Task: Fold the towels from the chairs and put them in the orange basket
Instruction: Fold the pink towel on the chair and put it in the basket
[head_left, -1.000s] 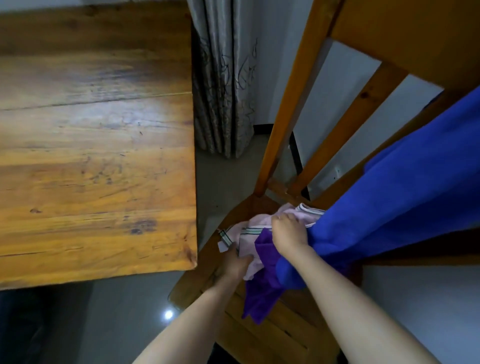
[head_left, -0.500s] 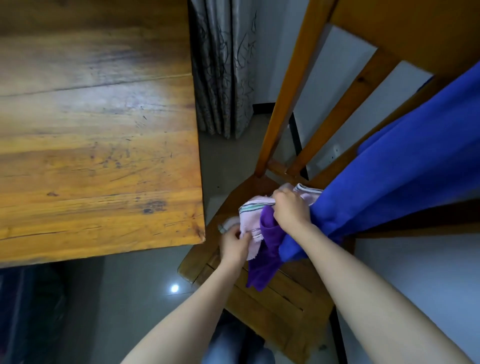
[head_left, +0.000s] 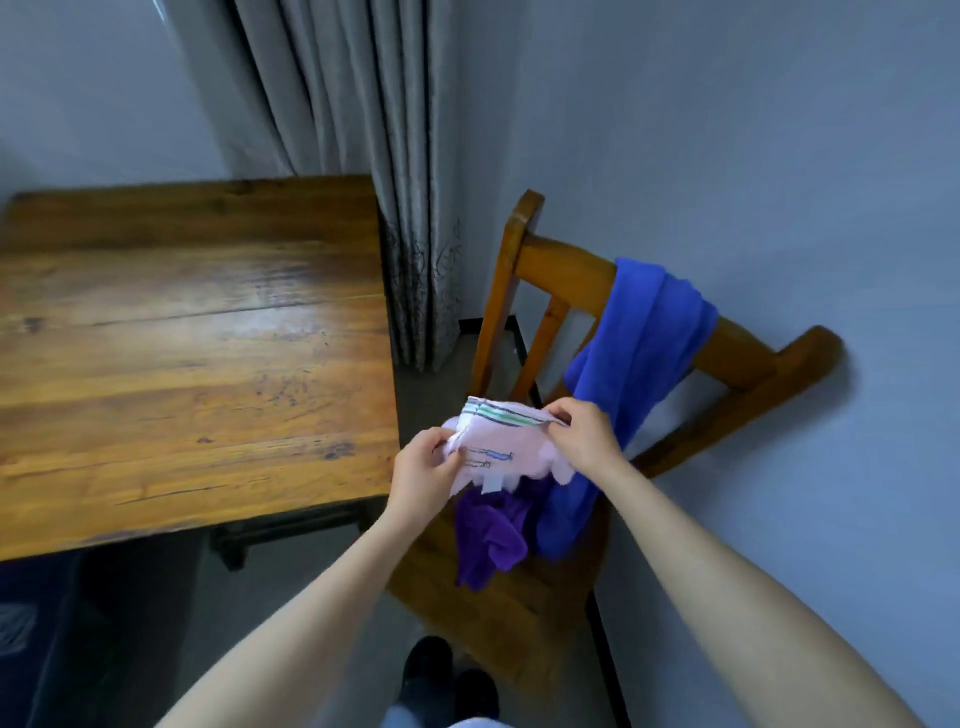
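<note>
Left grip (head_left: 423, 473) and right grip (head_left: 584, 434) each pinch an end of the pink towel (head_left: 498, 448), held up between them over the chair (head_left: 519, 613) seat, where a purple towel (head_left: 488, 538) lies; a blue towel (head_left: 639, 353) drapes the backrest.

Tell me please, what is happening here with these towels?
A person holds a pink towel up in front of a wooden chair. The left hand pinches its left edge and the right hand grips the striped top edge. A purple towel lies on the seat, and a blue towel hangs over the chair back. A table stands at the left.
</note>
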